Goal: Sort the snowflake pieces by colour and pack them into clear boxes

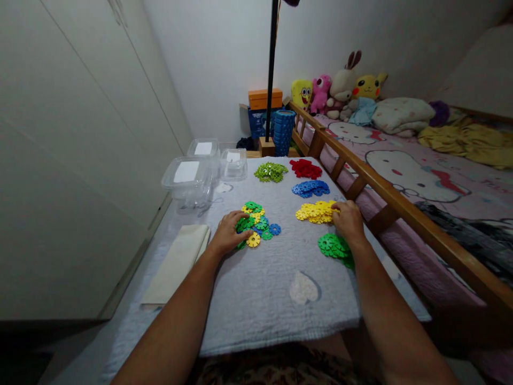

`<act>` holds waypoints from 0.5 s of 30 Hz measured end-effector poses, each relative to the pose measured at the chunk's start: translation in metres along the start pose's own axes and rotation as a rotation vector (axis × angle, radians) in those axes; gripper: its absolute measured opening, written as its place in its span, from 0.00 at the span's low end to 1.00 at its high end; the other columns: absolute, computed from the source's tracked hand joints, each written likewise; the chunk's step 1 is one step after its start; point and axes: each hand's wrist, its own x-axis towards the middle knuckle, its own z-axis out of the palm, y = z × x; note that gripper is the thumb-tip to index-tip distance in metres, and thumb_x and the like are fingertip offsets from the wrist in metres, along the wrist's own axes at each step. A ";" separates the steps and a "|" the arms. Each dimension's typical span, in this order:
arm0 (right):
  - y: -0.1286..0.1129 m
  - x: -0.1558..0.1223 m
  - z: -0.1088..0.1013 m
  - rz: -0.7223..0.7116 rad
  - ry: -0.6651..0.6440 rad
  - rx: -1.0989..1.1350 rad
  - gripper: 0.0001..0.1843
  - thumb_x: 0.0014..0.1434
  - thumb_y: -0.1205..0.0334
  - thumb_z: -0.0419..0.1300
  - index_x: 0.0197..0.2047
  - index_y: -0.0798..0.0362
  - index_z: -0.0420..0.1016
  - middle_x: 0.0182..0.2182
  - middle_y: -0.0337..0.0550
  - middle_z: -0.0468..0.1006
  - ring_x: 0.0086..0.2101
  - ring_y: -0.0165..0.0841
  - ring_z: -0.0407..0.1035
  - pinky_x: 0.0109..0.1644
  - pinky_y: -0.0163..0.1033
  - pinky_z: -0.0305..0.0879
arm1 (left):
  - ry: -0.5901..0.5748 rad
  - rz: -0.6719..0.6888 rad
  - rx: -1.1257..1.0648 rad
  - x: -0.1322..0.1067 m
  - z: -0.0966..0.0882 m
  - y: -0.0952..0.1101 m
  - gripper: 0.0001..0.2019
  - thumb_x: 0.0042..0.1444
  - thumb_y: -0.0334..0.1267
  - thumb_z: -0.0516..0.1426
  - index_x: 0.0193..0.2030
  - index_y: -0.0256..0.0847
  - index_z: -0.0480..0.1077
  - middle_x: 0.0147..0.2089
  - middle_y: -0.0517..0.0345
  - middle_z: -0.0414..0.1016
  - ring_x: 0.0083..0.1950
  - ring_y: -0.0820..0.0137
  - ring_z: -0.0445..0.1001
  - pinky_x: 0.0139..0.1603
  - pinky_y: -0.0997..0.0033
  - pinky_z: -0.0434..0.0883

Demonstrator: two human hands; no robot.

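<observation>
Green, yellow and blue discs [260, 224], mixed on the tablecloth [256, 294] and apparently left unsorted, were partly covered by the loosely curled left hand [229, 232]. Rightward, a lime pile [271, 171], red pile [305, 169], blue pile [311, 188], yellow pile [316, 212] and green pile [335, 247] seemed already separated, the yellow touched by the bent-fingered right hand [348, 219]; whether anything was gripped could not be told.

Both hands [231, 233] [348, 218] outstretched, well apart

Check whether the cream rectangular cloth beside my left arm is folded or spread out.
Folded: the cream rectangular cloth lies flat as a narrow strip, with layered edges showing along its right side.
</observation>
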 end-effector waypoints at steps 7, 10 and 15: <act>-0.054 0.004 -0.018 -0.024 0.031 0.257 0.10 0.56 0.68 0.55 0.36 0.55 0.78 0.37 0.50 0.75 0.38 0.40 0.69 0.48 0.45 0.66 | -0.002 -0.005 -0.010 0.001 0.000 0.001 0.22 0.52 0.47 0.63 0.53 0.44 0.73 0.59 0.47 0.73 0.62 0.53 0.69 0.65 0.51 0.63; -0.102 -0.008 -0.008 -0.180 -0.150 0.391 0.08 0.59 0.66 0.56 0.37 0.54 0.78 0.36 0.47 0.77 0.39 0.38 0.70 0.47 0.42 0.66 | -0.004 -0.013 -0.027 0.001 -0.002 0.004 0.21 0.54 0.46 0.62 0.54 0.44 0.72 0.58 0.48 0.72 0.62 0.55 0.69 0.65 0.51 0.64; -0.159 -0.027 0.026 -0.413 -0.472 0.352 0.12 0.61 0.65 0.58 0.47 0.54 0.78 0.46 0.50 0.78 0.50 0.39 0.69 0.58 0.44 0.62 | -0.113 -0.018 0.010 -0.002 -0.011 0.007 0.39 0.47 0.54 0.67 0.65 0.46 0.64 0.67 0.46 0.65 0.68 0.52 0.62 0.69 0.49 0.58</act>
